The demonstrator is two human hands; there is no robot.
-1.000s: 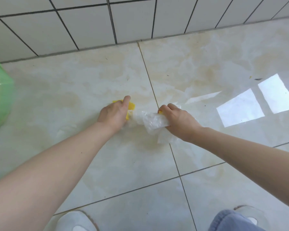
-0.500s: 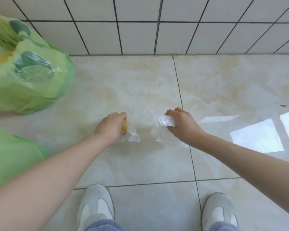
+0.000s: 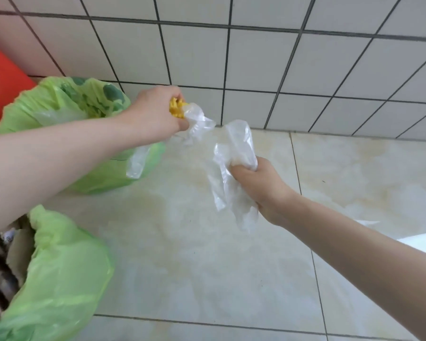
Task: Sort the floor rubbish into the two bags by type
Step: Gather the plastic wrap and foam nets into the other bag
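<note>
Both hands have come up off the floor (image 3: 256, 267) since a moment ago, each carrying what it was gathering down there, so the pick-up is done and the sorting step is what remains. The view has swung left too, and both green bags now show: the far green bag (image 3: 59, 112) by the tiled wall (image 3: 268, 60), its mouth open with greenish scraps inside, and the near green bag (image 3: 64, 271) at lower left, which seems to hold cardboard or paper.

The left hand (image 3: 155, 114) is raised and reaches forward, right beside the far bag's rim. Its grip is closed tight around a yellow scrap (image 3: 176, 108) together with a piece of clear plastic film (image 3: 194, 119) that trails down below the fist. What the yellow scrap is cannot be told.

The right hand (image 3: 253, 183) sits lower and well right of both bags, over bare floor. Its grip is a closed fist around a crumpled clear plastic bag (image 3: 234, 153), bunched above the knuckles and hanging loose beneath.

The left hand holds two kinds of rubbish, which probably need separating before either is dropped.
</note>
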